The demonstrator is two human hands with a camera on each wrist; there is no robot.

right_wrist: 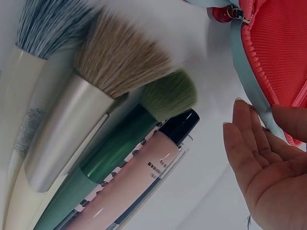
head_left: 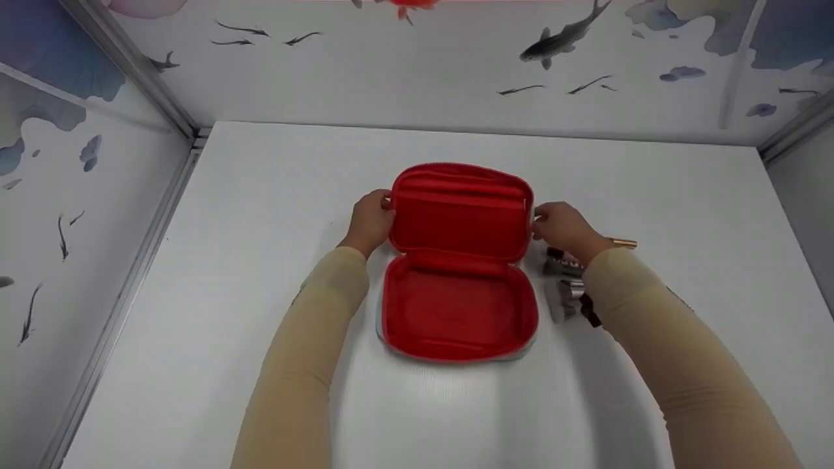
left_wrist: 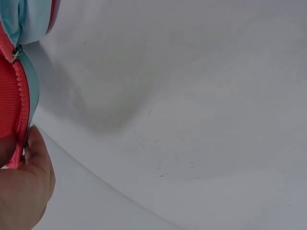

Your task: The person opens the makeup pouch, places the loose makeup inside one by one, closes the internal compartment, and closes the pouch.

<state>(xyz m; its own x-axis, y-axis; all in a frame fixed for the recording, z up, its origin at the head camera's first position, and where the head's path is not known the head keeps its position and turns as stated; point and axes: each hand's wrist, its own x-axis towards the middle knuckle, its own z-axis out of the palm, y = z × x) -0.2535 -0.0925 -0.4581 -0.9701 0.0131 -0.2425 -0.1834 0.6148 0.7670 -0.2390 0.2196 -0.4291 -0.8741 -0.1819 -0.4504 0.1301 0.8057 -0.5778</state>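
A zippered cosmetic bag (head_left: 459, 306), red inside and pale blue outside, lies unfolded on the white table with its lid (head_left: 462, 225) raised at the back. My left hand (head_left: 371, 221) pinches the lid's left edge; in the left wrist view the thumb lies over the red zipper side and the fingers behind the blue cloth. On the opposite edge my right hand (head_left: 565, 228) grips the lid between thumb and fingers. A zipper pull (right_wrist: 237, 14) shows at the hinge in the right wrist view. Inside the bag, the red lining is bare.
Makeup brushes lie right of the bag under my right forearm: a brown-bristled brush (right_wrist: 120, 57), a green brush (right_wrist: 120, 139) and a blue-grey one (right_wrist: 53, 28). Beside them is a pink tube (right_wrist: 139, 182) with a black cap. Printed wall panels (head_left: 417, 78) border the table.
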